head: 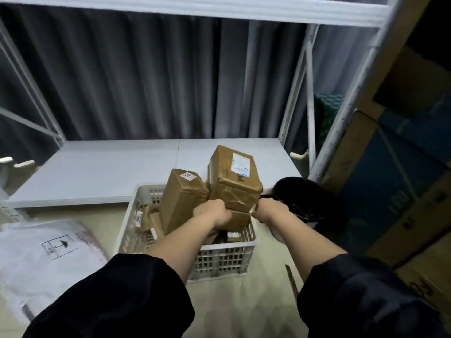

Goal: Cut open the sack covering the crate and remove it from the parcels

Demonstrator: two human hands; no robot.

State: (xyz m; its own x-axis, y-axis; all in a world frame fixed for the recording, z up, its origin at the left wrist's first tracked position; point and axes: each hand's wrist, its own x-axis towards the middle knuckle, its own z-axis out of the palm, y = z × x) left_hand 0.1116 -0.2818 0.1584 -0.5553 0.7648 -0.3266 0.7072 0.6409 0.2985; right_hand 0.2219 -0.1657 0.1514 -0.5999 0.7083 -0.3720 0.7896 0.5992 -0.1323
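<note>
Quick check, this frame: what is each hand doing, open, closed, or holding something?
Left hand: fingers curled on the left side of a brown parcel above the crate.
Right hand: gripping the same parcel's right side.

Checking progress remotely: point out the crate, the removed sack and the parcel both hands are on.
crate (219, 262), head view, front lattice wall.
sack (48, 254), head view, white face near its printed mark.
parcel (234, 191), head view, taped brown end.
</note>
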